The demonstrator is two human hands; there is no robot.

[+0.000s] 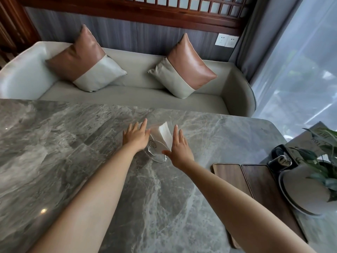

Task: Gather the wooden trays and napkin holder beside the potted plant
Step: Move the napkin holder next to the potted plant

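Observation:
A clear acrylic napkin holder (pixel 157 152) with white napkins (pixel 165 134) stands near the middle of the grey marble table (pixel 73 152). My left hand (pixel 135 136) lies flat against its left side, fingers spread. My right hand (pixel 179 148) is at its right side, fingers straight, thumb touching the base. Neither hand is closed around it. Two wooden trays lie side by side at the right: a lighter one (pixel 229 177) and a darker one (pixel 264 187), partly hidden by my right forearm. The potted plant (pixel 313 181) in a white pot stands just right of them.
A black stand with a small sign (pixel 281 157) sits behind the pot. A card or menu (pixel 317 132) lies at the far right table corner. Beyond the table's far edge is a grey sofa (pixel 136 95) with two cushions. A curtained window is on the right.

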